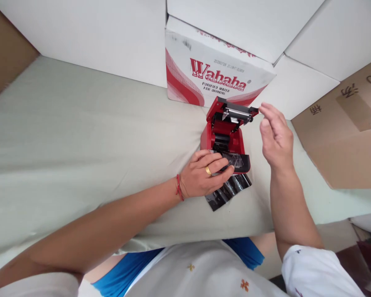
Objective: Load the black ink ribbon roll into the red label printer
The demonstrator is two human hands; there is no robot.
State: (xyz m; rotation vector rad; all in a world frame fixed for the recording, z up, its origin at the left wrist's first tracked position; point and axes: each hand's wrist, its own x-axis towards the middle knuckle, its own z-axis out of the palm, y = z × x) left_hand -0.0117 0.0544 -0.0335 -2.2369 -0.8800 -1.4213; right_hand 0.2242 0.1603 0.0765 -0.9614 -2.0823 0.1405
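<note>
A small red-and-black machine, resembling a label printer, stands on the cloth with its hinged lid raised, showing a metal bar and rollers. Inside lies a dark roll. A glossy black film strip runs over the black front flap and hangs down in wavy folds. My left hand, wearing a gold ring, presses bent fingers onto the film at the flap; its thumb is hidden. Beside the lid's right corner, my right hand is raised, fingers stretched out; fingertips are at the corner, contact unclear.
Behind the machine stands a white and red Wahaha water carton, with plain white boxes around it. A brown cardboard box is at the right, another at the far left. Pale green cloth covers the table.
</note>
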